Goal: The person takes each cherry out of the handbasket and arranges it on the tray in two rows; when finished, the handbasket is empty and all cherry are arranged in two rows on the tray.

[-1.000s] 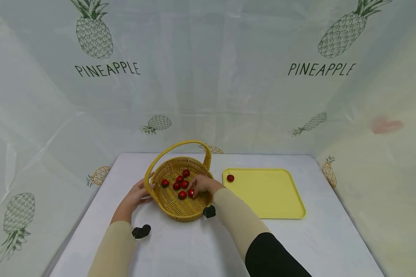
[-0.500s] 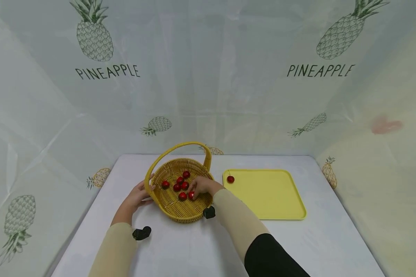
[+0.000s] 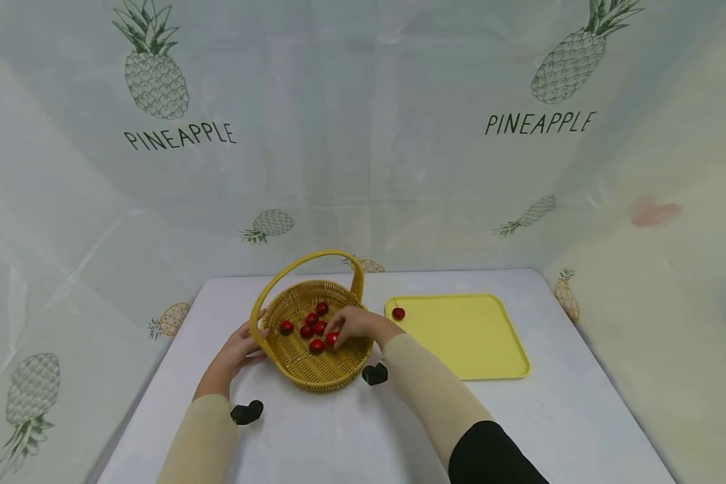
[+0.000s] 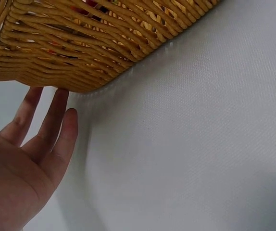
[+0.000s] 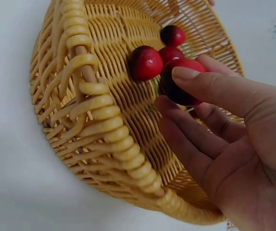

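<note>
A yellow woven basket [image 3: 314, 376] with an arched handle [image 3: 302, 260] stands on the table, with several red cherries [image 3: 306, 331] inside. My right hand [image 3: 353, 324] reaches over the basket's right rim. Between thumb and fingers it pinches a dark red cherry [image 5: 176, 89], close to other cherries [image 5: 146, 63] in the right wrist view. My left hand [image 3: 242, 344] rests against the basket's left side by the foot of the handle. In the left wrist view, the left hand's fairly straight fingers [image 4: 51, 120] touch the wicker wall [image 4: 80, 53]; part of that hand is cut off.
Right of the basket lies a yellow rectangular tray [image 3: 460, 343] with a low rim, holding one cherry [image 3: 398, 314] in its far left corner. A white cloth covers the table [image 3: 314, 437]. A pineapple-printed curtain [image 3: 363, 134] hangs behind.
The head view has shifted slightly. My right hand stays in the basket with its fingers at the same cherry, and the left hand keeps its place at the basket's side.
</note>
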`<state>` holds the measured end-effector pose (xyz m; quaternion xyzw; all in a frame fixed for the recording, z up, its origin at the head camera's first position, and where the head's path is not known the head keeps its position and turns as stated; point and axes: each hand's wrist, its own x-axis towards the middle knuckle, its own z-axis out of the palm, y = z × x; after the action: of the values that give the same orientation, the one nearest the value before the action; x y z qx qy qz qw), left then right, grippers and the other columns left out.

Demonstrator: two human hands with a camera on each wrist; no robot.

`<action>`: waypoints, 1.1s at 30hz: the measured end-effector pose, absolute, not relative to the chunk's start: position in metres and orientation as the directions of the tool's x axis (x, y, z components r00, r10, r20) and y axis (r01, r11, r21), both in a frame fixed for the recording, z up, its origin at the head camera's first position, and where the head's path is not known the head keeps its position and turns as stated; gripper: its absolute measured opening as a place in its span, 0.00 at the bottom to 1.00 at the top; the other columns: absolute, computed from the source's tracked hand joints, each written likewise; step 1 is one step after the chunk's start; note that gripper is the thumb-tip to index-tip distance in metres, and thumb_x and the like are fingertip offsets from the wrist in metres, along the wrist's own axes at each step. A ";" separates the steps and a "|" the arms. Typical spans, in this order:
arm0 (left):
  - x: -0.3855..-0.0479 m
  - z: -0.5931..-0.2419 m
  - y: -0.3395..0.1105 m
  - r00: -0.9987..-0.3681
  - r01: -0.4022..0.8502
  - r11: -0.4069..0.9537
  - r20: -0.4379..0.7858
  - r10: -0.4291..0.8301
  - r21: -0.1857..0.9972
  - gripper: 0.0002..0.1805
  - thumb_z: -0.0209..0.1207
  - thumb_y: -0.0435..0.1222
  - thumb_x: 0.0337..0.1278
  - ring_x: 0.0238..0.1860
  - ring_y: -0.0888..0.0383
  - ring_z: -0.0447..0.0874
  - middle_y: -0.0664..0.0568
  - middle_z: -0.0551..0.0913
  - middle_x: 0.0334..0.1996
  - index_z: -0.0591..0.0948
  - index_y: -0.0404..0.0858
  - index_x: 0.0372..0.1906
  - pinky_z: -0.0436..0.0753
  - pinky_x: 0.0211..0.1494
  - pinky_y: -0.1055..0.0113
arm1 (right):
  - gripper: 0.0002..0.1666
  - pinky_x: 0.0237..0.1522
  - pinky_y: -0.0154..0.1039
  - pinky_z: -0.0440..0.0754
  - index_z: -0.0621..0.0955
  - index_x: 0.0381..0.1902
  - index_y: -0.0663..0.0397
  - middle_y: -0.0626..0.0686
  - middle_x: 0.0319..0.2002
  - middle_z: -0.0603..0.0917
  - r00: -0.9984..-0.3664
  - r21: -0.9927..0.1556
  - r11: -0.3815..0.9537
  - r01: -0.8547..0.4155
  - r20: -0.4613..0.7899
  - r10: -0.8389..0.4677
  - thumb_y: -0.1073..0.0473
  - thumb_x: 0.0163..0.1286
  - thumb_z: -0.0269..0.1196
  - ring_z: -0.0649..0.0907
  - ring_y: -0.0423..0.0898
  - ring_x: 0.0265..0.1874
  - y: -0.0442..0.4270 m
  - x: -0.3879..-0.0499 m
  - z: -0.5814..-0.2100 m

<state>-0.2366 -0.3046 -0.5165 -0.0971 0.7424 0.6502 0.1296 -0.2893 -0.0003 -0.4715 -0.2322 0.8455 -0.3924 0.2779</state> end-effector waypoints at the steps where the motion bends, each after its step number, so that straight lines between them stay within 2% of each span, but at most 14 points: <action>1: -0.237 -0.516 -0.304 -0.947 -0.315 0.134 -0.321 0.022 0.940 0.37 0.57 0.43 0.69 0.57 0.43 0.77 0.34 0.68 0.65 0.54 0.51 0.78 0.76 0.57 0.45 | 0.16 0.38 0.36 0.77 0.88 0.42 0.53 0.50 0.36 0.82 -0.735 -0.799 0.576 -0.173 -0.284 -0.616 0.69 0.55 0.73 0.75 0.42 0.34 0.001 -0.289 -0.471; 5: -0.237 -0.516 -0.304 -0.944 -0.325 0.127 -0.329 0.013 0.937 0.37 0.57 0.43 0.69 0.58 0.42 0.76 0.34 0.67 0.65 0.55 0.51 0.78 0.75 0.58 0.43 | 0.16 0.39 0.35 0.78 0.88 0.43 0.54 0.47 0.37 0.82 -0.726 -0.812 0.551 -0.192 -0.260 -0.636 0.68 0.55 0.73 0.76 0.42 0.36 0.007 -0.287 -0.468; 12: -0.238 -0.515 -0.305 -0.940 -0.338 0.128 -0.342 0.005 0.932 0.38 0.57 0.43 0.68 0.58 0.42 0.76 0.33 0.63 0.68 0.54 0.51 0.78 0.75 0.58 0.43 | 0.17 0.47 0.37 0.79 0.87 0.45 0.52 0.41 0.42 0.83 -0.738 -0.819 0.529 -0.222 -0.213 -0.640 0.66 0.56 0.73 0.78 0.41 0.46 0.017 -0.280 -0.462; 19: -0.238 -0.518 -0.304 -0.939 -0.341 0.118 -0.344 0.005 0.933 0.38 0.58 0.44 0.68 0.58 0.42 0.76 0.34 0.63 0.68 0.55 0.52 0.77 0.76 0.57 0.44 | 0.18 0.50 0.40 0.78 0.87 0.47 0.52 0.42 0.47 0.83 -0.760 -0.817 0.527 -0.233 -0.186 -0.623 0.66 0.57 0.73 0.77 0.44 0.53 0.035 -0.273 -0.452; 27: -0.236 -0.523 -0.302 -0.935 -0.349 0.121 -0.353 0.016 0.929 0.37 0.56 0.43 0.70 0.59 0.42 0.74 0.36 0.61 0.70 0.54 0.53 0.78 0.76 0.58 0.46 | 0.16 0.44 0.39 0.79 0.87 0.43 0.47 0.45 0.50 0.81 -0.762 -0.864 0.469 -0.184 -0.176 -0.623 0.68 0.57 0.71 0.77 0.45 0.47 0.059 -0.268 -0.451; 30: -0.236 -0.523 -0.303 -0.935 -0.349 0.126 -0.354 0.012 0.929 0.38 0.57 0.44 0.69 0.58 0.44 0.76 0.36 0.62 0.70 0.54 0.53 0.78 0.76 0.58 0.46 | 0.16 0.44 0.40 0.79 0.87 0.44 0.48 0.49 0.54 0.80 -0.767 -0.882 0.440 -0.168 -0.163 -0.620 0.69 0.58 0.71 0.80 0.45 0.45 0.068 -0.267 -0.449; 33: -0.238 -0.521 -0.305 -0.940 -0.338 0.122 -0.342 0.010 0.933 0.38 0.57 0.44 0.68 0.58 0.43 0.76 0.35 0.63 0.68 0.54 0.54 0.78 0.76 0.58 0.45 | 0.17 0.45 0.41 0.80 0.86 0.46 0.54 0.54 0.59 0.77 -0.778 -0.896 0.417 -0.153 -0.151 -0.609 0.70 0.59 0.69 0.82 0.45 0.42 0.078 -0.269 -0.446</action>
<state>-0.2377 -0.3050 -0.5205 -0.1114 0.7371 0.6530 0.1332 -0.2692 0.0777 -0.4463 -0.2357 0.8083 -0.4856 0.2352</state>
